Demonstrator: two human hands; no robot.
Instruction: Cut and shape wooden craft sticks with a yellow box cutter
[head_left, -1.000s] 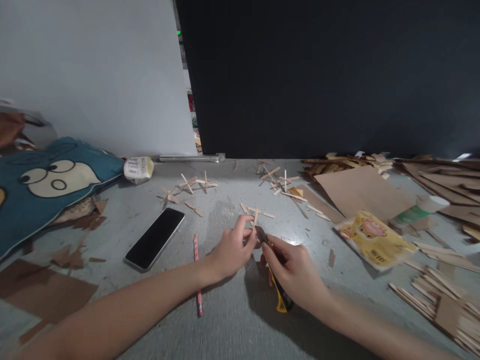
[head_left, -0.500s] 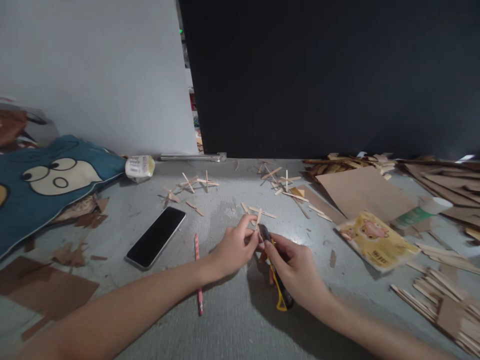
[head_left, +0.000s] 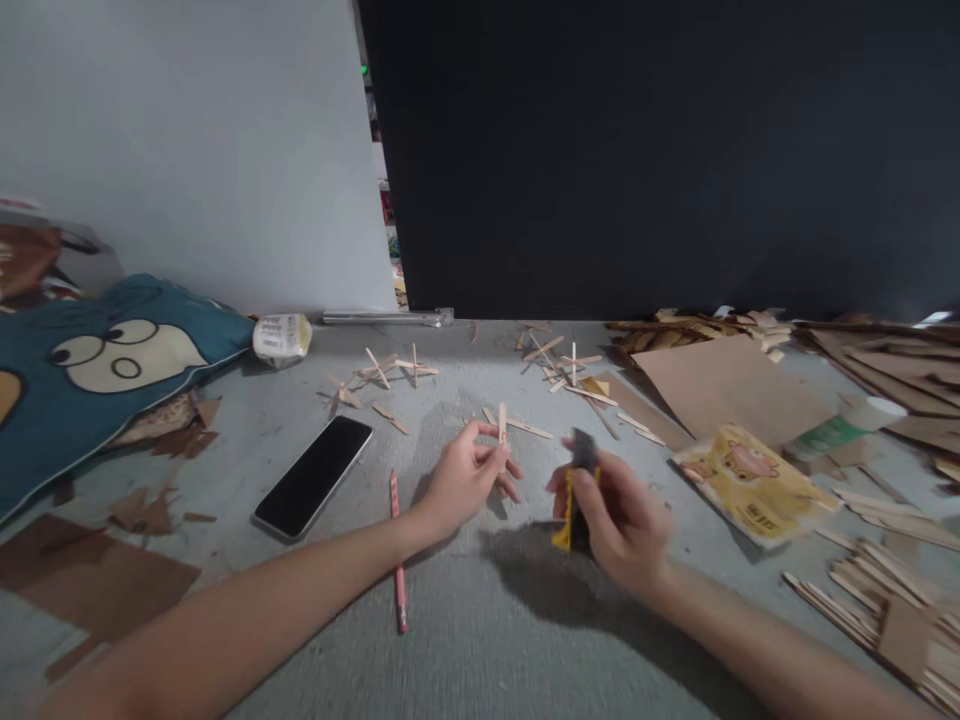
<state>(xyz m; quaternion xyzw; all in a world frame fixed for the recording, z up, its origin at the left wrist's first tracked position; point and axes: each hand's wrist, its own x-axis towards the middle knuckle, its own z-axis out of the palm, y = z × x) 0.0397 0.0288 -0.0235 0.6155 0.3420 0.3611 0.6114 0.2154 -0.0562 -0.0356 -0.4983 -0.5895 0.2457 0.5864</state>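
Between the thumb and fingers of my left hand a short wooden craft stick stands nearly upright. My right hand is wrapped round a yellow and black utility knife, blurred by motion; whether its blade is out I cannot tell. The two hands are apart, with a gap of grey tabletop between them. Just beyond my left hand, loose stick pieces lie flat. Farther back are small crossed-stick pieces on the left and another group on the right.
A black phone and a pink pencil lie near my left forearm. On the right are a yellow packet, a cardboard sheet and a pile of craft sticks. A blue cushion fills the left edge; a black panel stands behind.
My right hand has drawn the utility knife away to the right from the craft stick. My left hand has shifted slightly left, with the stick turned more upright.
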